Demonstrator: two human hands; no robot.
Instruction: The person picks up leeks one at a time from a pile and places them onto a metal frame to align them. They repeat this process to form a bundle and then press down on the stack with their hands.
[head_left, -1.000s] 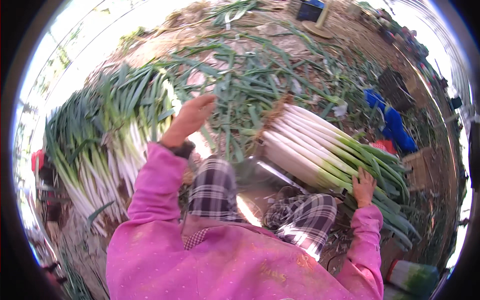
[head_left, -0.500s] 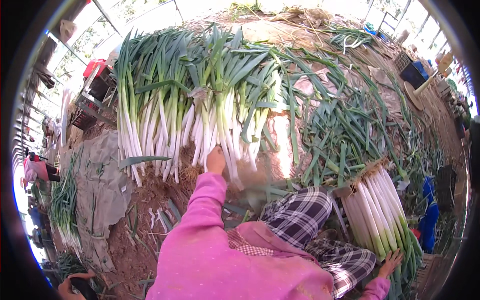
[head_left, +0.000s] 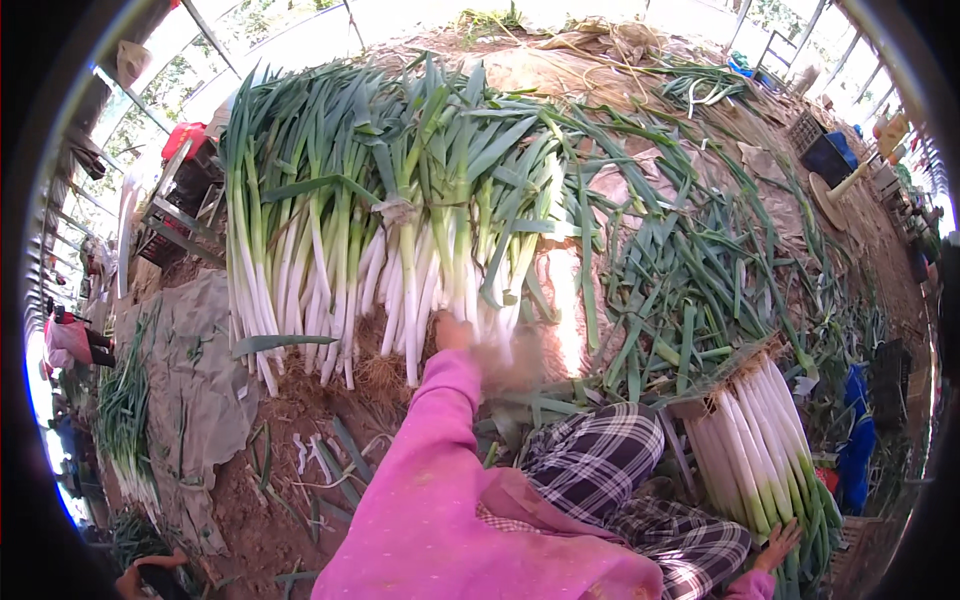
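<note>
A wide row of leeks [head_left: 330, 230] lies ahead, with green tops pointing away and white stalks and brown roots toward me. My left hand [head_left: 455, 332] is among the white lower ends near the row's right part, its fingers closed round a leek stalk and partly hidden. A brownish blur sits just right of that hand. At the lower right, a tidy stack of leeks [head_left: 755, 440] leans beside my knee, roots upward. My right hand [head_left: 780, 545] lies on it where the white turns green, fingers spread.
Loose green leaves [head_left: 690, 240] cover the ground to the right. A grey cloth [head_left: 195, 370] and more leeks [head_left: 125, 410] are at left. Crates [head_left: 165, 240] stand at the far left, a blue cloth [head_left: 855, 430] at right. Another person's arm [head_left: 150, 572] shows at lower left.
My left hand has shifted slightly right and toward me along the stalk ends. My right hand stays on the stack. The view has shifted slightly.
</note>
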